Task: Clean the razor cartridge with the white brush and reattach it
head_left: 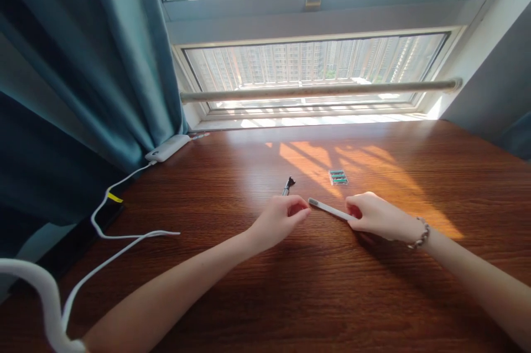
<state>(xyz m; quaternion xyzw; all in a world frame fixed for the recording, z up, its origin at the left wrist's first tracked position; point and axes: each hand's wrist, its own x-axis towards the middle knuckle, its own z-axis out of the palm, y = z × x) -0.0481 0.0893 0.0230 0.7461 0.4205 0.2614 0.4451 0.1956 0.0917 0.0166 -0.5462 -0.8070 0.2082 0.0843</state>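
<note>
My left hand is curled over the wooden table, fingers closed around the lower end of a dark razor handle whose head points away from me. My right hand, with a bead bracelet on its wrist, pinches one end of a thin white stick-like handle that points left toward my left hand. A small pack of green razor cartridges lies on the table just beyond both hands, in a patch of sunlight.
A white power bank lies at the back left by the teal curtain, with a white cable trailing toward me. A window with a horizontal rail runs along the table's far edge.
</note>
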